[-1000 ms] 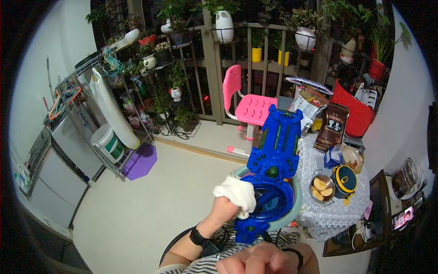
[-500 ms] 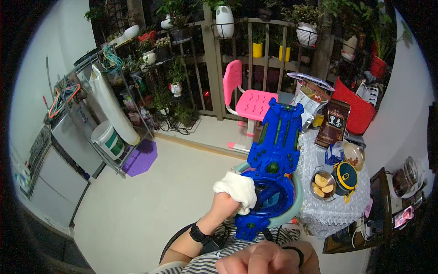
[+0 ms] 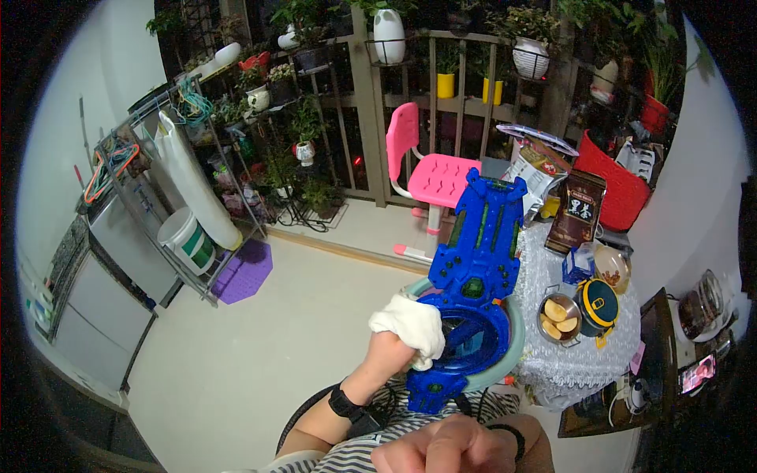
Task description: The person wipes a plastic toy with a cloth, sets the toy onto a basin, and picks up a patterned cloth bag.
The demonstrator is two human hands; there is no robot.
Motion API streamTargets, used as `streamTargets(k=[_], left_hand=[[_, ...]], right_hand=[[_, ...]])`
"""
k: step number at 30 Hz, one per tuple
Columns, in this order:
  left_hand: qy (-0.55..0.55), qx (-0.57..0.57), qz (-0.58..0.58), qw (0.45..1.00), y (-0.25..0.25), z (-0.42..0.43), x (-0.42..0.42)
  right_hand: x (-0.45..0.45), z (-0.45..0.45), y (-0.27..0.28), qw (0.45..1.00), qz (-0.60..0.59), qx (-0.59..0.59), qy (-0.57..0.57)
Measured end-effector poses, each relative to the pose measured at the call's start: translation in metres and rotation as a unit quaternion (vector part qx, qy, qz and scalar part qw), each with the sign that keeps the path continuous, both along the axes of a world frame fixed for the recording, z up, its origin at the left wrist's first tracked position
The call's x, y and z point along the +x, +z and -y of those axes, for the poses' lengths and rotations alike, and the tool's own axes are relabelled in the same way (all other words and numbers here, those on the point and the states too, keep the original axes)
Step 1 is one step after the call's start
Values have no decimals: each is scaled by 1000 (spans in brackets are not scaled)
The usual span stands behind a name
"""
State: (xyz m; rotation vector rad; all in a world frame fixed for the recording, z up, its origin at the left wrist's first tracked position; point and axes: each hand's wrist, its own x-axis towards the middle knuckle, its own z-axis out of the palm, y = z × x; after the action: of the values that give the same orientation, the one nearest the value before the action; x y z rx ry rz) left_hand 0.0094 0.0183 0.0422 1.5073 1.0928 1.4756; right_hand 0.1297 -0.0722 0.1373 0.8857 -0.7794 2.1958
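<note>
Wide black strap [image 3: 344, 405] circles left wrist [image 3: 356, 388], lower center of frame; narrower black band [image 3: 516, 438] on right wrist [image 3: 502, 451], lower right of center. Dark-and-white striped garment [image 3: 356, 454], bottom center, plain white fabric [image 3: 295, 464] at left edge.

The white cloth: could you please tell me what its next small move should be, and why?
Perhaps slide the white cloth along the blue plastic piece, since the left hand holds it bunched at only one side of the piece's round opening.

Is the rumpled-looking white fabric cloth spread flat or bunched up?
Bunched up: the white fabric cloth is gathered around the left hand, with rounded folds showing.
</note>
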Motion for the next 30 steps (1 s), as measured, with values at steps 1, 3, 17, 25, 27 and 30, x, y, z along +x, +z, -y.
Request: streamTargets(k=[1, 3, 17, 25, 27, 30], left_hand=[[-7, 2, -9, 1000, 1, 0, -1], [-15, 3, -18, 1000, 1, 0, -1], [-6, -12, 24, 1000, 2, 1, 1], [-7, -3, 4, 1000, 6, 1, 2], [0, -4, -9, 1000, 5, 3, 2], [-27, -11, -1, 1000, 4, 1, 3]], right_hand=[[0, 0, 0, 1000, 0, -4, 2], [2, 0, 1, 1000, 8, -7, 11], [3, 1, 8, 999, 22, -20, 38], [3, 1, 11, 999, 23, -22, 32], [1, 1, 5, 999, 18, -18, 31], [2, 0, 10, 999, 17, -12, 24]])
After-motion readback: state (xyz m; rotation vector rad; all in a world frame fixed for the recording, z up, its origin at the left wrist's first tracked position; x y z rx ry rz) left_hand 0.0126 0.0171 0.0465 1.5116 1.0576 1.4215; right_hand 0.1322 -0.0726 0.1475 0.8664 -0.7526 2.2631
